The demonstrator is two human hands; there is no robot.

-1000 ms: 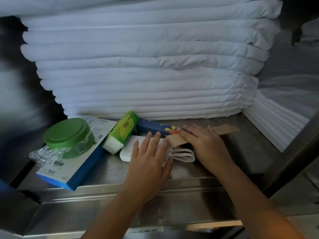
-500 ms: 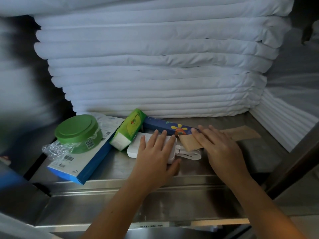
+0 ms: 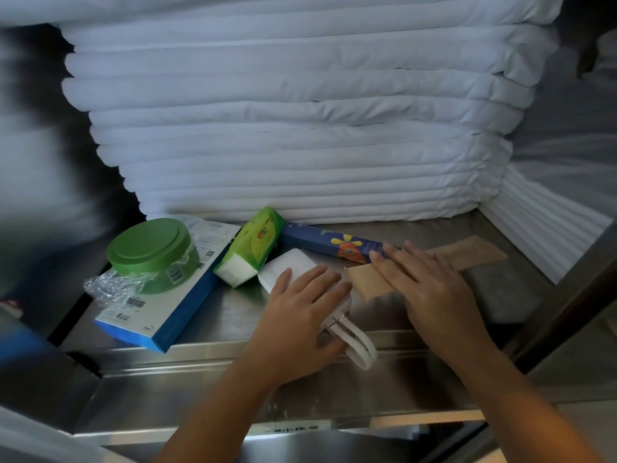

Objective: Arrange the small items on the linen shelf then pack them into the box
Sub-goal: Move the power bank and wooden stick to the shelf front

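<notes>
Just pivoted power bank (image 3: pixel 287 267) edgeward with left hand (image 3: pixel 300 315), fingers (image 3: pixel 314 279) spread flat; pinning envelope (image 3: pixel 467 252) with right hand (image 3: pixel 434 289), fingers straight. Arranging unfinished, no packing.

L grip (image 3: pixel 300 319) has swung the white power bank (image 3: pixel 287 266) round on the shelf, strap loop (image 3: pixel 359 345) now pointing at front edge, clear of brown packet (image 3: pixel 367 284).

Folded white linens (image 3: pixel 300 135) stacked high — perhaps duvets.
</notes>
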